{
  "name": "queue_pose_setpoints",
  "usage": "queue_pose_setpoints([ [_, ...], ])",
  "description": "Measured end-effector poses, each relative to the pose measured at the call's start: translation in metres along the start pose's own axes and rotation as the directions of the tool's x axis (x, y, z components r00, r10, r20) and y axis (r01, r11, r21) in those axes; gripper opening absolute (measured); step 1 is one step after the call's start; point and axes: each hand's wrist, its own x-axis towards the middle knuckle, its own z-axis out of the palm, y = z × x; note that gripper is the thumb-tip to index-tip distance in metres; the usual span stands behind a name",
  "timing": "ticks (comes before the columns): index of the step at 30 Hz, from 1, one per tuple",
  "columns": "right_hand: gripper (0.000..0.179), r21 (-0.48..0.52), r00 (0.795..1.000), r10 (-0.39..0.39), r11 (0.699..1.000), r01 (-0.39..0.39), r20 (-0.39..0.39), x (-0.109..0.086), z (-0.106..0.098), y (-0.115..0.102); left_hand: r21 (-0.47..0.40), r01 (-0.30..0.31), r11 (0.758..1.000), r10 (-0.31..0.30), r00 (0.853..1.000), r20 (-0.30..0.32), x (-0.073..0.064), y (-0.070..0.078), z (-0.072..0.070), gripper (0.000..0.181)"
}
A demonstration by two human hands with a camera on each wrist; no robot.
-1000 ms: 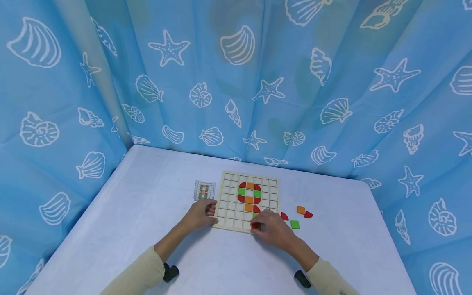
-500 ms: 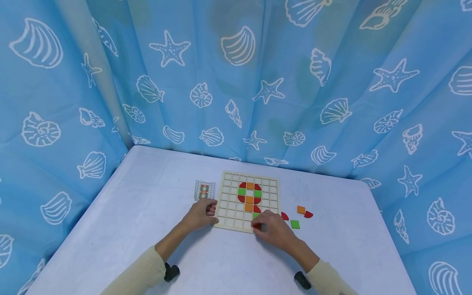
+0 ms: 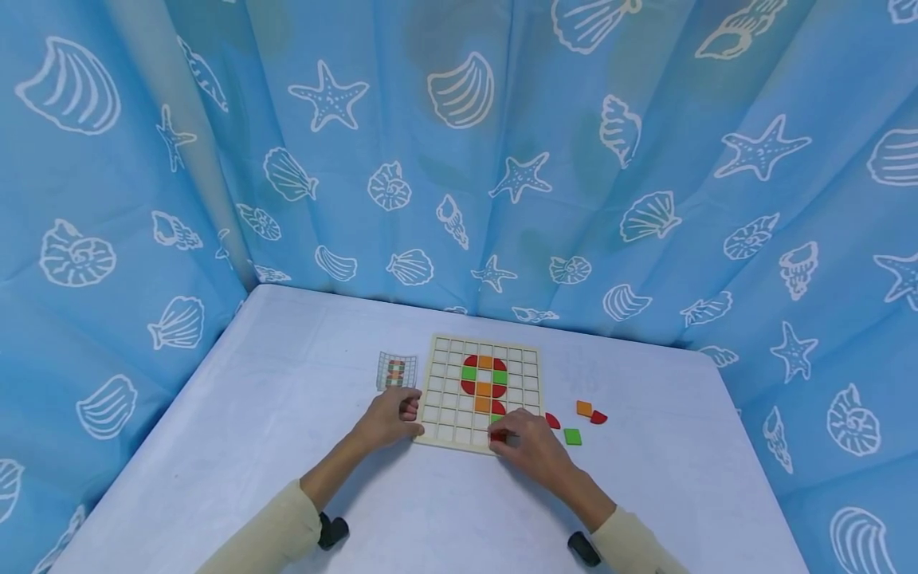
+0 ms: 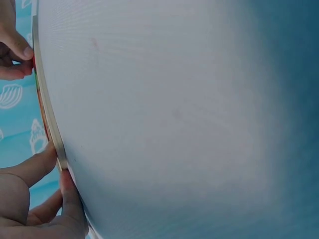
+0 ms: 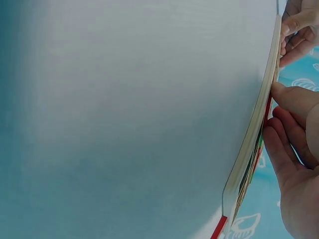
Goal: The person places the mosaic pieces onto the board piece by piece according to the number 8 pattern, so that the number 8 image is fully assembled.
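A pale wooden grid board (image 3: 445,416) lies on the table in the head view. Red quarter-circle, orange square and green square tiles fill several cells down its middle. At the board's front left corner, my left hand (image 3: 390,416) grips the edge between thumb and finger; the left wrist view shows these fingertips (image 4: 66,180) on the rim. My right hand (image 3: 531,446) is over the front edge, pinching a red tile (image 5: 267,107) at the front row, below a green tile (image 3: 496,418). Fingers hide most of that red tile, so its full shape cannot be told.
Right of the board lie an orange square (image 3: 584,408), a red quarter circle (image 3: 598,417), another red quarter circle (image 3: 551,421) and a green square (image 3: 572,437). A slightly curled pattern card (image 3: 397,370) sits left of the board. Blue shell-print curtains (image 3: 459,159) surround the white table (image 3: 308,335).
My right hand has shifted very slightly at the front row, and less of the red tile shows beneath its fingers. The left hand and the board keep their places.
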Motion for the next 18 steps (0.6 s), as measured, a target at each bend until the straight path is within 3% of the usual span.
queue_pose_setpoints([
  [6,0.032,0.037,0.999,0.039,0.999,-0.039,-0.014,0.0,-0.002,0.005,-0.003,0.009,1.0,-0.009,1.0,-0.001,0.0,0.001,0.001,0.061],
  [10,0.032,0.036,0.995,0.076,0.997,-0.074,-0.058,0.003,-0.013,0.009,-0.008,0.008,1.0,-0.008,1.0,0.0,0.0,0.0,0.001,0.061],
  [18,0.033,-0.091,0.979,0.167,0.98,-0.178,-0.113,0.004,-0.047,0.045,0.003,0.019,1.0,-0.019,1.0,-0.002,0.0,0.0,0.0,0.061],
])
